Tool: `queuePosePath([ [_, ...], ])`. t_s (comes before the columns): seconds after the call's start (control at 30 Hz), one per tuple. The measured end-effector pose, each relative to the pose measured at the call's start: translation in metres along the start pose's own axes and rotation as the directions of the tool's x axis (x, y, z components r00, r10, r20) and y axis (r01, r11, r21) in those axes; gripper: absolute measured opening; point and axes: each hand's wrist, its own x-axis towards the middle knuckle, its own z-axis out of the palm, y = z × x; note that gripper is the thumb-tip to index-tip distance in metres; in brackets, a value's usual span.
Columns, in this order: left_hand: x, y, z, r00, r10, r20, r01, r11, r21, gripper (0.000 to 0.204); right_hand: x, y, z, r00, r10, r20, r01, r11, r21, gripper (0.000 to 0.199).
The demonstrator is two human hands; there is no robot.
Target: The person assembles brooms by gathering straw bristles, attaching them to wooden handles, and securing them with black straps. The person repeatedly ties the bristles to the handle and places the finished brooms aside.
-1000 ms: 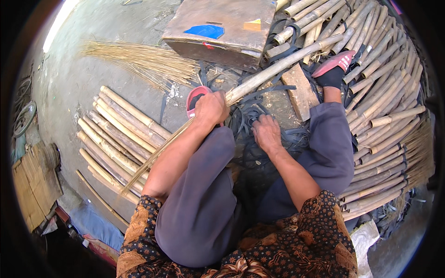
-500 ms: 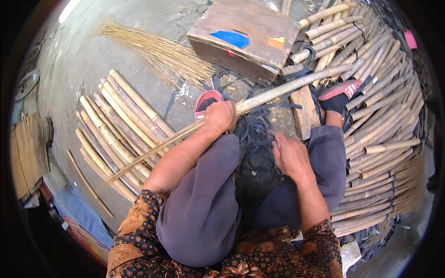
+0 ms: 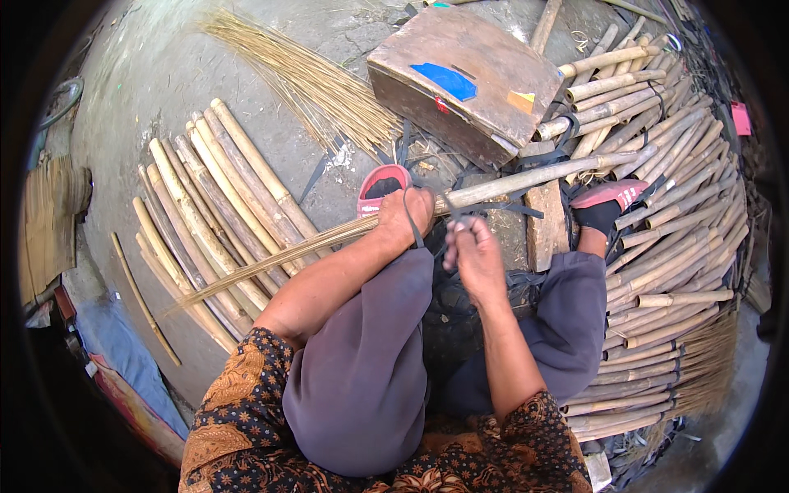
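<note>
And there it was: the left hand (image 3: 413, 215) clenched round the straw (image 3: 329, 237) where it met the pole (image 3: 534, 181), which slanted up rightward past a wooden block (image 3: 546, 226)! Just beside it, the right hand (image 3: 472, 251), fingers curled nearly closed, pinched a blurred dark strip (image 3: 452, 211) near the pole's end.

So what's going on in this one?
A person's left hand grips a long, pale bamboo pole, with thin, straw-coloured stalks trailing from the hand's other side. Close by, the right hand pinches a narrow, dark strip. Cut bamboo poles lie to the left, and a brown wooden box stands ahead.
</note>
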Motion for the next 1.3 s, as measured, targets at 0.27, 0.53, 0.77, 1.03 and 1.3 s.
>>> queuePosePath([
  [0.27,0.003,-0.005,0.011,0.999,-0.036,0.016,0.036,0.999,-0.030,0.025,-0.027,0.039,-0.008,0.971,0.236,-0.047,-0.237,0.971,-0.032,0.025],
  [0.53,0.000,-0.001,0.010,0.999,-0.036,0.003,0.036,0.999,0.019,0.022,-0.047,0.016,0.003,0.975,0.216,-0.051,-0.209,0.972,0.112,0.029],
  [0.77,-0.001,0.001,0.004,0.997,-0.058,0.051,0.055,0.997,0.048,0.022,-0.035,-0.004,0.004,0.999,0.031,0.006,-0.032,0.994,0.109,0.036],
  [1.03,-0.001,-0.001,0.010,0.996,-0.089,0.000,0.089,0.992,-0.092,0.024,-0.037,0.016,0.017,0.994,-0.073,-0.081,0.083,0.988,0.127,0.032],
  [1.3,-0.002,0.003,0.007,0.989,-0.150,-0.007,0.148,0.981,-0.123,0.033,-0.028,0.008,0.016,0.998,-0.059,-0.031,0.063,0.989,0.136,0.033],
])
